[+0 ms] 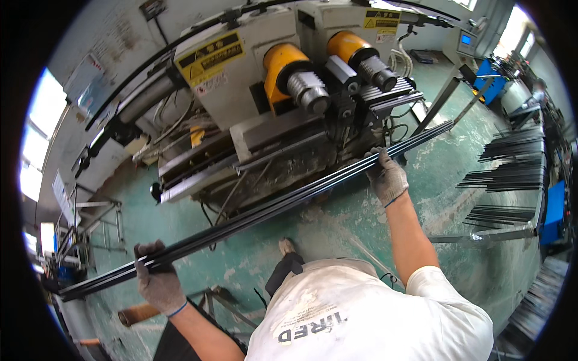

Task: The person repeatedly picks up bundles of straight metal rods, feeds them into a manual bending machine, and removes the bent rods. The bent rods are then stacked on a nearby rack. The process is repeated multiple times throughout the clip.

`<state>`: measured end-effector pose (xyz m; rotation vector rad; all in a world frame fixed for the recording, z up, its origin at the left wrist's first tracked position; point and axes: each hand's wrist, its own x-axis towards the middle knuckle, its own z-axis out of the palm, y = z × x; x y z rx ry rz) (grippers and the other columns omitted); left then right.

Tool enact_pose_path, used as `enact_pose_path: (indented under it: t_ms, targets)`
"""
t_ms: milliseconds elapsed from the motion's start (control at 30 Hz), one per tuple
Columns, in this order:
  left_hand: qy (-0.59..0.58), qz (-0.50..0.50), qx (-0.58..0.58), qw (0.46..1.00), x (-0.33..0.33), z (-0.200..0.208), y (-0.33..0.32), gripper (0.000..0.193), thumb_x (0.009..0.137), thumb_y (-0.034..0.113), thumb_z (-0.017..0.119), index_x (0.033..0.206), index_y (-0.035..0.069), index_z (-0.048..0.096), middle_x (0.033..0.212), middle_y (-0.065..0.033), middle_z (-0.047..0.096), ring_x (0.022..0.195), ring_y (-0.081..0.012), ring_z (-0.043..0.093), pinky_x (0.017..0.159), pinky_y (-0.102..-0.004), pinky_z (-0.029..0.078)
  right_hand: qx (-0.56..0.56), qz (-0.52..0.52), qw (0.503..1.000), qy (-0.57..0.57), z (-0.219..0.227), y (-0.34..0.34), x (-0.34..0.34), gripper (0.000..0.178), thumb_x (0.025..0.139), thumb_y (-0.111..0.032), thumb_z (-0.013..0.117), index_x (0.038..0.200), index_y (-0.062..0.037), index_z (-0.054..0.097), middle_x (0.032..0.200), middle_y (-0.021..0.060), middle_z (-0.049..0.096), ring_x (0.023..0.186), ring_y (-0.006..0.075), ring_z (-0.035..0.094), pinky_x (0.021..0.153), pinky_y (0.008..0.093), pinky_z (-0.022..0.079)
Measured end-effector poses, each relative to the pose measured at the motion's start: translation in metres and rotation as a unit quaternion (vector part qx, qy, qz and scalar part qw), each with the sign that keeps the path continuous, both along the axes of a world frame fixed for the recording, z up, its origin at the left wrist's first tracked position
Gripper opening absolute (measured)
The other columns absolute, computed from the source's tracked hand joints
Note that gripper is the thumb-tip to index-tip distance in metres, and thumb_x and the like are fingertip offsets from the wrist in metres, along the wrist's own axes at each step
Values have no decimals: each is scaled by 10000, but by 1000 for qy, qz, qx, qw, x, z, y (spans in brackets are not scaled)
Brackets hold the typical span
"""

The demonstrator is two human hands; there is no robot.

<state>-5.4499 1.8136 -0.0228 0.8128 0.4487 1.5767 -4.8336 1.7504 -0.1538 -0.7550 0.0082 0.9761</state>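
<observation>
A bundle of long, dark metal bars [265, 215] stretches slantwise across the view, low at the left and higher at the right. Near its left end, my left hand [158, 280], in a grey work glove, is closed round the bars. Toward the other end my gloved right hand [387, 178] grips the same bundle, fingers over its top. Beyond the bars stands a large grey machine [241, 93] with two yellow housings [286, 63] and ribbed metal rollers [308, 91]. The bundle is held in front of the machine's lower bed; I cannot tell whether it touches it.
On the right, a rack [536, 210] carries several stacks of thin dark rods [503, 171]. Metal frames [102, 225] stand at the left. A brown tube end [141, 314] sticks out by my left forearm. Green, worn floor [337, 240] lies below.
</observation>
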Motion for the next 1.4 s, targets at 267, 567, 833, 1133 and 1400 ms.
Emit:
enact_pose_path:
  t_ms: [267, 567, 833, 1133, 1400]
  targets:
    - [-38, -32, -91, 995, -24, -84, 120, 291, 1126, 223, 721, 1298, -12, 722, 1243, -153, 770, 1247, -345, 715, 1222, -526, 534, -7, -65, 997, -34, 36, 81, -11, 222, 1110, -95, 730, 1301, 15, 701, 1130, 122, 794, 1059, 309, 766, 989, 482, 659]
    - [-43, -12, -190, 981, 18, -78, 185, 352, 1116, 317, 761, 1244, -9, 721, 1199, -132, 787, 1187, -339, 740, 1126, -510, 603, -88, -131, 987, -27, 47, 133, -19, 263, 1066, 11, 745, 1321, 64, 710, 1270, 136, 781, 1124, 323, 759, 1028, 512, 634]
    - [-39, 39, -223, 973, 15, -95, 237, 416, 1114, 377, 759, 1266, -9, 771, 1261, -124, 807, 1201, -309, 746, 1155, -485, 574, -169, -180, 966, -82, 39, 181, 22, 643, 1040, -322, 854, 1577, -40, 640, 1440, 135, 749, 1255, 309, 702, 1110, 485, 551]
    - [-51, 61, -358, 930, 106, -136, 235, 347, 1120, 300, 736, 1324, 23, 779, 1362, -128, 804, 1293, -314, 744, 1181, -476, 576, -81, -130, 988, -26, 52, 201, 18, 464, 1054, -385, 686, 1390, -75, 763, 1306, 95, 792, 1180, 249, 706, 1064, 403, 530]
    - [-74, -87, -372, 921, 182, -130, 213, 406, 1095, 316, 777, 1376, 24, 765, 1491, -160, 740, 1396, -383, 667, 1219, -589, 527, -161, -74, 978, -106, 42, 217, 15, 453, 964, -159, 813, 1391, -24, 743, 1220, 135, 793, 1063, 314, 759, 889, 473, 643]
